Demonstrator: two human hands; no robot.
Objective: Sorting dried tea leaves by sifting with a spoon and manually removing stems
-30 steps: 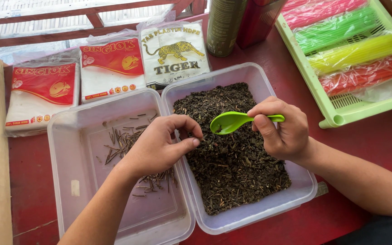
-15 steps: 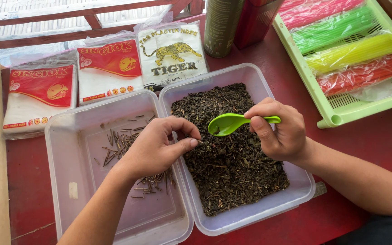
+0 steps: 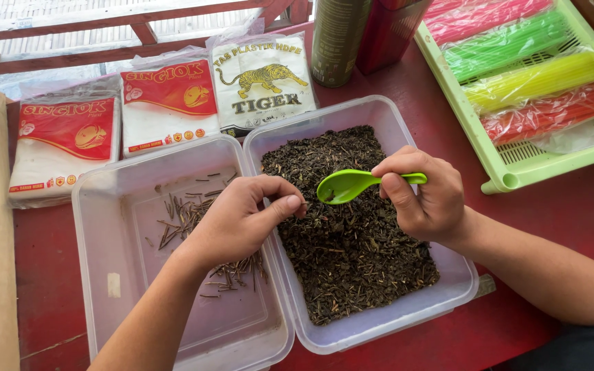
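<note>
Green plastic spoon [image 3: 352, 185] lies crosswise over the tub of dried leaves [image 3: 352, 240], handle gripped in the closed right hand [image 3: 424, 196], bowl pointing left at the nearby left hand [image 3: 242, 220], whose fingertips are pinched together, perhaps on a twig.

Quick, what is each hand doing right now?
Left hand: fingers pinched shut; whether they hold anything cannot be told.
Right hand: closed, holding the green spoon.
</note>
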